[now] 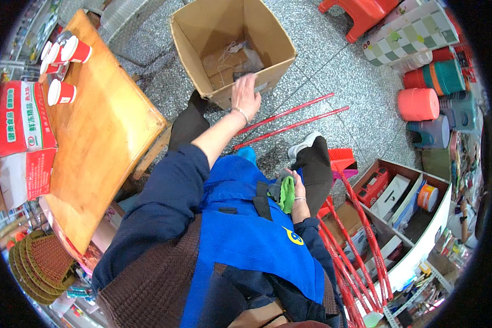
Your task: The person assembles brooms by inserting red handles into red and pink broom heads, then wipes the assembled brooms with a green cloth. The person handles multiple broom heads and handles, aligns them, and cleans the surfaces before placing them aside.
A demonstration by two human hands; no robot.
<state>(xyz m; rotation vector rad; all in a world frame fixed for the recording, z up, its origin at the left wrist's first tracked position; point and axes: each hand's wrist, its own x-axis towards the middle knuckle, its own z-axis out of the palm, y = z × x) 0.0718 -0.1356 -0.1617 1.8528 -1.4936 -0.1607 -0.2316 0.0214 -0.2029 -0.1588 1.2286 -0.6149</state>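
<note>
My left hand reaches forward to the near side of a tall open cardboard box. Its fingers are stretched out, slightly blurred, with the tips at the rim; whether they press on it I cannot tell. Low in the box lie crumpled clear plastic and pale string. Close to my lap, my right hand is closed round a bundle of bright green and grey cloth; some fingers are hidden behind it. Two red poles lie on the floor between the box and my feet.
A wooden table at left carries white-and-red paper cups and a red-and-white carton. Red-handled brooms lean at my right beside a divided bin of goods. Stools and buckets stand at far right.
</note>
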